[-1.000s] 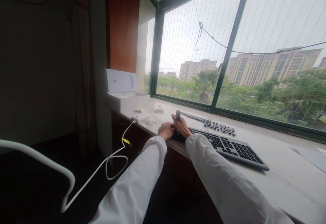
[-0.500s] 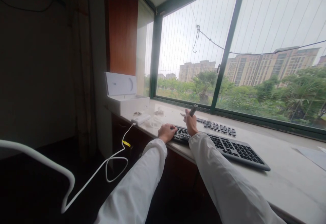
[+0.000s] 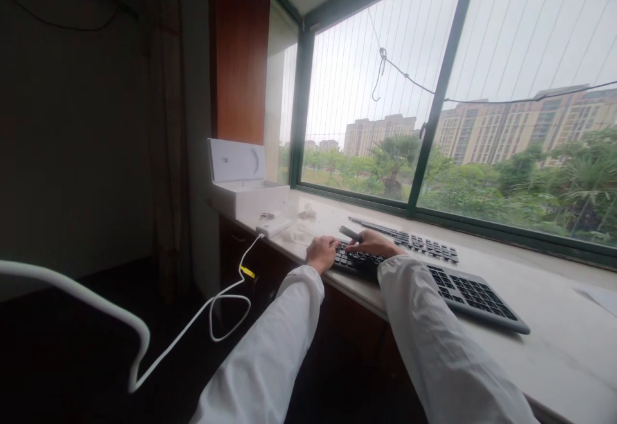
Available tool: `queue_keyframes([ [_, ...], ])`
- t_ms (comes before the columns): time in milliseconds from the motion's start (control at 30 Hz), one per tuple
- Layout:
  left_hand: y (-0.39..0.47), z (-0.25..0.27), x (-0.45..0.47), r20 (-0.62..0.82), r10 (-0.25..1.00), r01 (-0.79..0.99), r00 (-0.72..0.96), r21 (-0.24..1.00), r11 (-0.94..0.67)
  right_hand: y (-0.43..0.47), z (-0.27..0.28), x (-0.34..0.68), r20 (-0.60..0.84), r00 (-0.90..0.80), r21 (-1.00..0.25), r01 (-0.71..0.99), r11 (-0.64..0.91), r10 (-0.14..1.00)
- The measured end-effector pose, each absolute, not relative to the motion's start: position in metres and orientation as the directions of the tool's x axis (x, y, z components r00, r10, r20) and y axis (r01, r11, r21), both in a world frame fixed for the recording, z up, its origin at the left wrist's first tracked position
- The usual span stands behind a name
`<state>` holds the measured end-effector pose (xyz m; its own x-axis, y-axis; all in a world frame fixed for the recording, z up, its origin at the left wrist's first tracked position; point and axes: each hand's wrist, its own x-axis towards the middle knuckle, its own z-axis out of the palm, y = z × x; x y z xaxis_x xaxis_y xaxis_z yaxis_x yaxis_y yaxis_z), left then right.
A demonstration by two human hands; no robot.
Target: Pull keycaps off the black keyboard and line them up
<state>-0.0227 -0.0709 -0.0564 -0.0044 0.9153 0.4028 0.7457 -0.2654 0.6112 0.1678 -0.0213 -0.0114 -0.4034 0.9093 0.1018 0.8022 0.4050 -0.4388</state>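
Observation:
A long dark keyboard lies along the front edge of the white sill. My left hand rests at its left end, fingers curled closed over the edge and the keys. My right hand is closed around a short dark stick-like tool, whose tip points left above the keyboard, close to my left fingers. The tool's exact kind is too small to tell. Behind the keyboard lie several loose dark keycaps in rows and a long thin dark strip. My right hand and sleeve hide the keyboard's middle.
An open white box stands at the left end of the sill. Before it, a white block-shaped device connects to a white cable hanging over the edge. Crumpled pale material lies nearby. Window frame runs behind.
My right hand has come down from above the keyboard, tipping the tool from upright to pointing left. My left hand stays at the keyboard's left end. The view has shifted slightly.

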Motion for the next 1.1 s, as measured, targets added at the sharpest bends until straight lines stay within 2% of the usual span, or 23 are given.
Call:
queue_keyframes([
  [167, -0.073, -0.057, -0.024, 0.436, 0.900, 0.734, -0.008, 0.614, -0.291, -0.025, -0.013, 0.161, 0.134, -0.388, -0.405, 0.818, 0.408, 0.912],
  [400, -0.078, -0.057, -0.024, 0.560, 0.829, 0.678, 0.007, 0.607, -0.416, -0.031, -0.013, 0.150, 0.168, -0.266, -0.500, 0.807, 0.315, 0.949],
  [700, -0.079, -0.058, -0.024, 0.535, 0.842, 0.621, -0.069, 0.684, -0.383, -0.028, -0.014, 0.146, 0.135, -0.292, -0.556, 0.769, 0.316, 0.947],
  [933, -0.079, -0.059, -0.025, 0.523, 0.845, 0.602, -0.112, 0.712, -0.361, -0.034, -0.010, 0.146, 0.193, -0.299, -0.621, 0.701, 0.352, 0.935],
  [1100, -0.078, -0.059, -0.024, 0.522, 0.843, 0.597, -0.130, 0.720, -0.354, -0.037, -0.007, 0.146, 0.205, -0.308, -0.620, 0.694, 0.367, 0.929],
])
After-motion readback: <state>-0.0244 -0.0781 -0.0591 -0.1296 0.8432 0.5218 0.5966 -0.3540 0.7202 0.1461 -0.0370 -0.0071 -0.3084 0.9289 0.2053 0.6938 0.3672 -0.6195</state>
